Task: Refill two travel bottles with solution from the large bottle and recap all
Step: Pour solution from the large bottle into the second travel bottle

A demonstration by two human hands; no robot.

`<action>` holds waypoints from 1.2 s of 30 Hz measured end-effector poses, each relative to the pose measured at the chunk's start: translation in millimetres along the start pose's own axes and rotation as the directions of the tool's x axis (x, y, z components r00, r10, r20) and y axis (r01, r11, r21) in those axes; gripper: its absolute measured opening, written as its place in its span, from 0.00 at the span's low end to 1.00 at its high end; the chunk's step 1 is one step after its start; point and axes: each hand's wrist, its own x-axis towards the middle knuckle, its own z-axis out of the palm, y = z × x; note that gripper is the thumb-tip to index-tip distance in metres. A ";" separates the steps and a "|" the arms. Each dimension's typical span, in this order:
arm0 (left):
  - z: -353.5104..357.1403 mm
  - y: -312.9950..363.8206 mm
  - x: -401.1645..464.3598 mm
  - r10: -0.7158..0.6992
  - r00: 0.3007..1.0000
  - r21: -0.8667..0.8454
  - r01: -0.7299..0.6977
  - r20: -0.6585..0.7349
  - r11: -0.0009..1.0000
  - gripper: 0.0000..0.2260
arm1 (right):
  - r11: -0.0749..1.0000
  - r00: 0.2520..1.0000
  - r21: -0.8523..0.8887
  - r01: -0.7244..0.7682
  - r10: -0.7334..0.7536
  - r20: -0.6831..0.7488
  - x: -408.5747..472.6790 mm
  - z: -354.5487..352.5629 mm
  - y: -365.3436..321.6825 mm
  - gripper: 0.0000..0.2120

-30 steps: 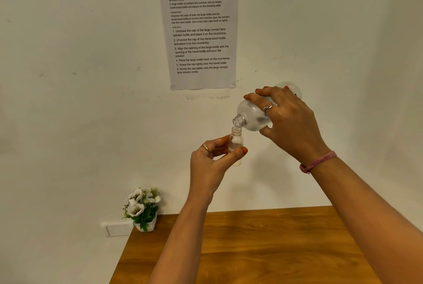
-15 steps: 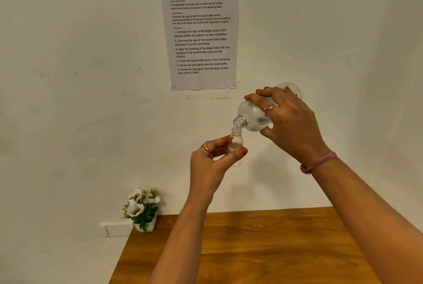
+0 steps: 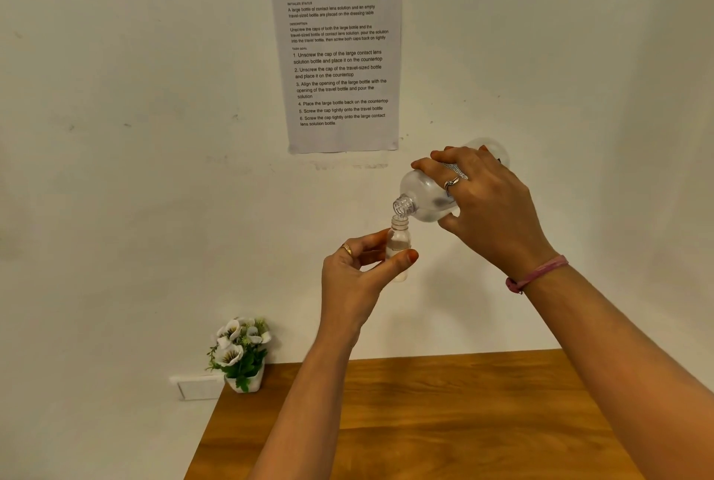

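Above wooden table [image 3: 444,421], potted flowers [image 3: 241,354], wall sheet [image 3: 340,58]

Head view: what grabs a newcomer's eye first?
The two hands meeting mid-air at centre: the right hand tips the large bottle, mouth down, over the small bottle, which the left hand pinches upright. Next, the printed task sheet on the white wall above. Last, the flower pot at the wooden table's back left corner.

A plain home room: wooden table [image 3: 444,421] against a white wall, potted flowers [image 3: 240,354], taped instruction sheet [image 3: 337,54].
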 end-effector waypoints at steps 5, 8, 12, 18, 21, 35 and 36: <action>0.7 0.2 -0.1 -0.003 1.000 -0.006 0.003 0.000 1.000 0.15 | 1.000 1.000 0.000 -0.001 0.001 0.003 -0.3 -1.8 -0.8 0.29; 0.6 0.1 -0.2 0.002 1.000 0.002 -0.002 0.002 1.000 0.15 | 1.000 1.000 -0.001 -0.003 0.003 0.009 -0.4 -0.8 -0.2 0.30; 0.3 0.3 -0.5 0.008 1.000 0.001 -0.008 0.003 1.000 0.15 | 1.000 1.000 -0.004 0.002 -0.002 0.000 -0.3 -0.7 0.2 0.30; 0.4 0.2 -0.2 0.008 1.000 0.002 -0.008 0.005 1.000 0.15 | 1.000 1.000 -0.004 0.000 0.000 0.002 -0.8 0.0 0.4 0.30; 0.3 0.2 -0.3 0.012 1.000 0.002 -0.012 0.007 1.000 0.14 | 1.000 1.000 -0.004 0.001 -0.001 -0.009 -1.0 0.4 0.1 0.31; 0.2 -2.4 0.7 0.008 1.000 0.011 -0.008 0.004 1.000 0.15 | 1.000 1.000 0.002 -0.003 0.003 -0.008 -2.3 2.8 0.6 0.31; 0.4 -2.5 0.7 0.006 1.000 0.012 -0.006 0.004 1.000 0.15 | 1.000 1.000 0.002 -0.003 0.003 -0.008 -2.4 2.7 0.4 0.31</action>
